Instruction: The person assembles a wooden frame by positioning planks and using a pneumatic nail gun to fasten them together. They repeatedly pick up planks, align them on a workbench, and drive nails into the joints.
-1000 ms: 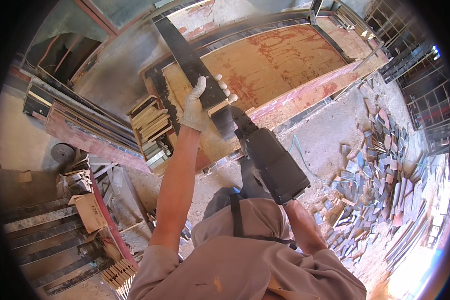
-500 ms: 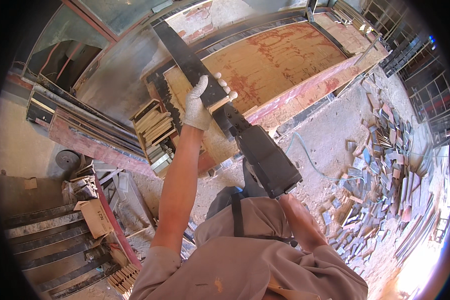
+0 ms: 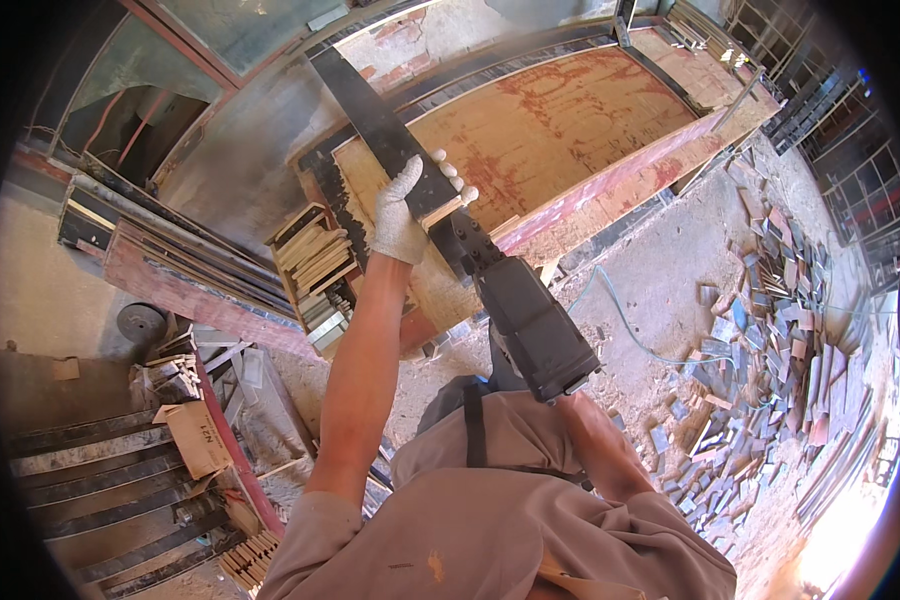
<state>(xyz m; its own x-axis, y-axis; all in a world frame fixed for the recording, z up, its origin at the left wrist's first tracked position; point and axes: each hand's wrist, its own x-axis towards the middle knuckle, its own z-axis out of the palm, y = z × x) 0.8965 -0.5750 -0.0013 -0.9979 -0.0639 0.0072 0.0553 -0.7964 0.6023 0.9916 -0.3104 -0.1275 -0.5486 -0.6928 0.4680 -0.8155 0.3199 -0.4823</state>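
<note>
Now, nearest the camera, the person's tan shirt (image 3: 490, 520) fills the bottom edge, a dark strap crossing the chest. The right hand (image 3: 588, 425) sits low by the belly at the near end of the long dark plank (image 3: 490, 270); its fingers are hidden under the plank's butt, so I cannot tell its grip, though it probably bears the weight there.

Further out, the left hand (image 3: 410, 205), in a white glove, is clenched around the plank's middle, fingertips curling over the far edge. A short pale wood block seems pinched against the plank under those fingers.

Compared with a second ago, the plank lies in much the same diagonal line, near end at the belly and far end up-left; the gloved hand holds the same spot. The view has tilted slightly, nothing more. So the plank is carried steadily, both ends off the ground, not set down.

Beyond lie the big reddish board (image 3: 570, 140), stacked timber offcuts (image 3: 315, 265), and scattered scrap pieces (image 3: 780, 330) on the dirt at right.
</note>
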